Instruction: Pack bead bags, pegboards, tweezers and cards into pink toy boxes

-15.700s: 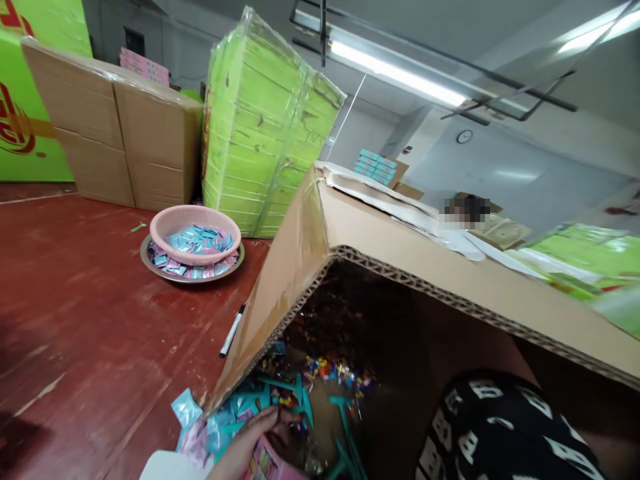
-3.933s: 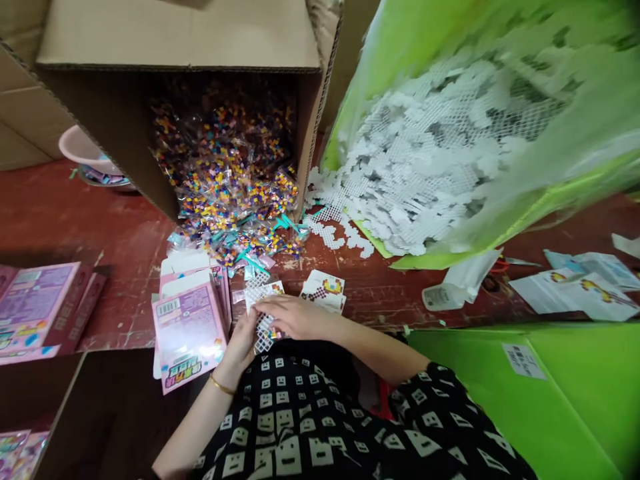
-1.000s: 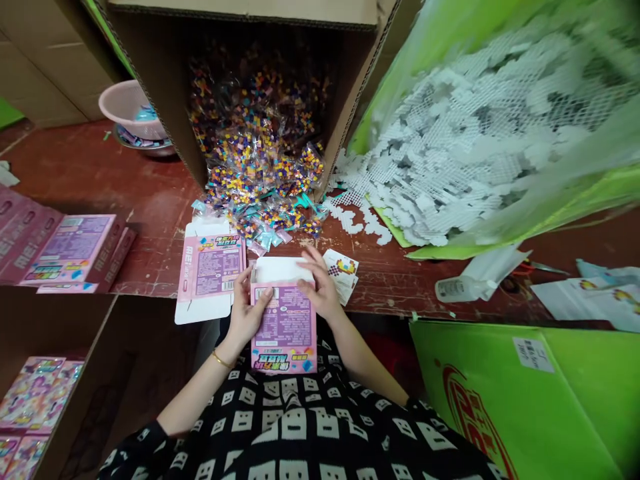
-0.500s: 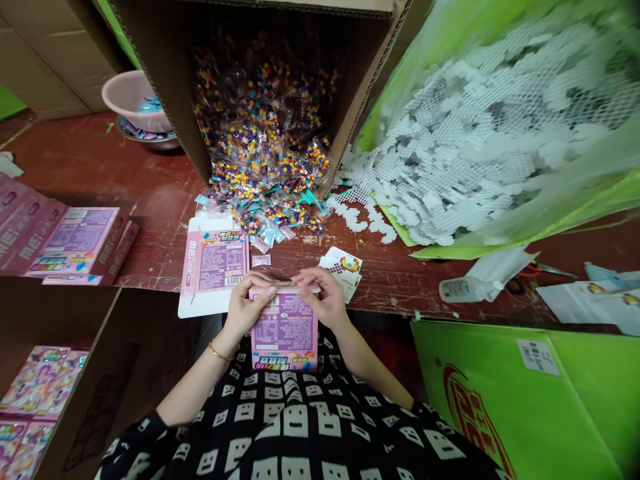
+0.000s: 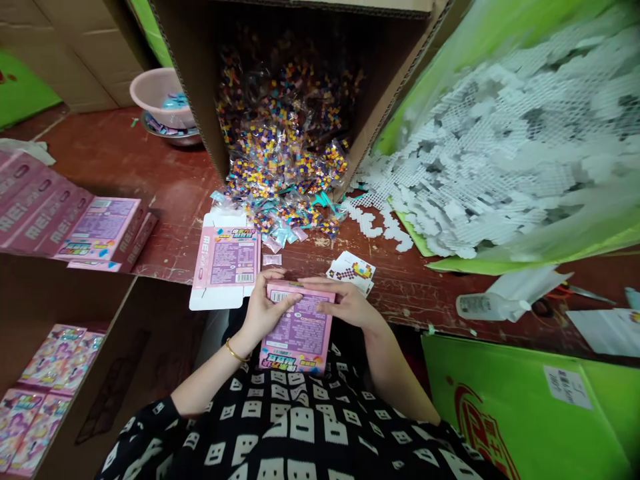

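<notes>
A pink and purple printed box [image 5: 300, 330] is held against my lap, its back panel facing up and its far end shut. My left hand [image 5: 267, 310] grips the left side, thumb lying on the panel. On the right, my right hand [image 5: 350, 301] is closed round the other side, its fingers along the far edge. Just beyond, at the table's edge, a flattened pink box [image 5: 227, 260] lies with its white flaps spread. Printed instruction sheets [image 5: 353, 270] lie past my right hand. A small pink sachet [image 5: 273, 259] rests between them.
A cardboard carton [image 5: 390, 87] spills bags of colourful beads [image 5: 290, 167]. White mesh pieces [image 5: 475, 160] fill a green bag at right, near a small bottle [image 5: 487, 307]. Pink boxes [image 5: 100, 227] stand at left, with a pink basket [image 5: 160, 100] behind. Packed boxes [image 5: 55, 357] sit in a lower carton.
The box's far end, open under my fingertips before, is now closed. My hands have moved from that end onto its sides. The view has shifted slightly left.
</notes>
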Demonstrator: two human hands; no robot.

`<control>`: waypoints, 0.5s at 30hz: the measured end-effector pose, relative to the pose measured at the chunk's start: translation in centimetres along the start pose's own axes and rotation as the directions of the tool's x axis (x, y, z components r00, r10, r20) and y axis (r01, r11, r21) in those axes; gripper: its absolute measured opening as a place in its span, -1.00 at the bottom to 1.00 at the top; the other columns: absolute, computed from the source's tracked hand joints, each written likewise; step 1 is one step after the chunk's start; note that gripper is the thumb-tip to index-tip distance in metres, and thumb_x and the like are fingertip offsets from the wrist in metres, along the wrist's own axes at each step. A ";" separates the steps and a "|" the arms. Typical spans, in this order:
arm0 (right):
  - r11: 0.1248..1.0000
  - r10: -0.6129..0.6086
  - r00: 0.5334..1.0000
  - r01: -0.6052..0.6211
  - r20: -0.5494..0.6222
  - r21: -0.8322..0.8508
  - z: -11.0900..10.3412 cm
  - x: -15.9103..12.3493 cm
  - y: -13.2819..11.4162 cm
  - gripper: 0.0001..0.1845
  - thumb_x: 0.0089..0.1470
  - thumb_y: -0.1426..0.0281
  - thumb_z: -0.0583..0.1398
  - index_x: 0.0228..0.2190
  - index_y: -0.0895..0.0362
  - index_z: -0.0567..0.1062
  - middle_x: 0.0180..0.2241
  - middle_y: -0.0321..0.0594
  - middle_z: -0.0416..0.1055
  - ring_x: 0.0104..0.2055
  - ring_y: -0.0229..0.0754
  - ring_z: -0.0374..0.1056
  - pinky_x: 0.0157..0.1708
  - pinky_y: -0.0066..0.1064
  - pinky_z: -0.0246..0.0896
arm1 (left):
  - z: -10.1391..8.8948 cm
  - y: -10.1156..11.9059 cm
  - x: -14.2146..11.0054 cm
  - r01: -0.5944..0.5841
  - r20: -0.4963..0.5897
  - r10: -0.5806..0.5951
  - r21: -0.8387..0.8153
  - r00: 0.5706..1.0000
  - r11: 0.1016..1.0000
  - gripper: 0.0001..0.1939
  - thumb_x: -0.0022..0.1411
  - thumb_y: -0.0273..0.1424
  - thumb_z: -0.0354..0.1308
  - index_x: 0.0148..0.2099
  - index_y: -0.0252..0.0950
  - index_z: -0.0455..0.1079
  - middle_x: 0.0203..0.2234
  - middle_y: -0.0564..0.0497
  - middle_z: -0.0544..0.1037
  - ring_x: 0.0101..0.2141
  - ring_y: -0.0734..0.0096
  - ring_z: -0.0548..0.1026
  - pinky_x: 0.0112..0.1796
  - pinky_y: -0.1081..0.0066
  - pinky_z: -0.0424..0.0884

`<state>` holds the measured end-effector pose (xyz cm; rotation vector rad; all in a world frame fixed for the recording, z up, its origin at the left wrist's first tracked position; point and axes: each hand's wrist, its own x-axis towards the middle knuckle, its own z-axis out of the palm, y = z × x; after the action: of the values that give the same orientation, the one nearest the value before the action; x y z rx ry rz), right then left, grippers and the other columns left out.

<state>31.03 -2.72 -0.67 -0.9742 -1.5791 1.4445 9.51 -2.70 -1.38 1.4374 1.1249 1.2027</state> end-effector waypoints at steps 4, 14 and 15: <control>0.996 -0.029 0.992 0.018 -0.126 -0.091 -1.2 0.4 -0.2 -0.64 0.04 0.24 0.35 -0.09 -0.01 0.62 0.04 -0.10 0.49 0.11 0.01 0.41 0.18 -0.03 0.26 | -0.5 -0.3 0.6 0.083 -0.014 -0.086 -0.148 0.996 0.985 -0.29 -0.02 -0.29 0.46 0.11 -0.12 0.17 0.06 -0.13 0.40 0.08 0.07 0.42 0.11 0.09 0.35; 0.950 -0.218 0.841 0.300 -0.495 0.090 3.3 13.2 2.0 -0.34 0.12 0.10 0.27 0.20 0.02 0.33 0.22 -0.01 0.29 0.16 -0.03 0.35 0.14 -0.08 0.31 | -7.5 -0.5 1.3 0.359 -0.127 -0.461 -0.461 0.878 0.811 -0.44 -0.06 -0.08 0.43 -0.06 -0.21 0.39 -0.15 -0.17 0.60 -0.23 -0.02 0.62 -0.32 0.07 0.60; 0.954 -0.222 0.887 0.284 -0.404 0.100 4.3 14.1 2.3 -0.32 0.14 0.08 0.24 0.23 -0.03 0.27 0.27 -0.01 0.22 0.18 -0.04 0.33 0.12 -0.09 0.33 | -9.8 -0.4 1.9 0.302 -0.243 -0.441 -0.452 0.864 0.839 -0.45 -0.02 -0.14 0.42 -0.04 -0.27 0.38 -0.14 -0.18 0.59 -0.25 0.02 0.62 -0.34 0.13 0.60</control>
<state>21.39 8.53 -2.63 -0.8614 -1.2270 1.0935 -0.03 0.10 -0.53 0.6653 1.2327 1.3226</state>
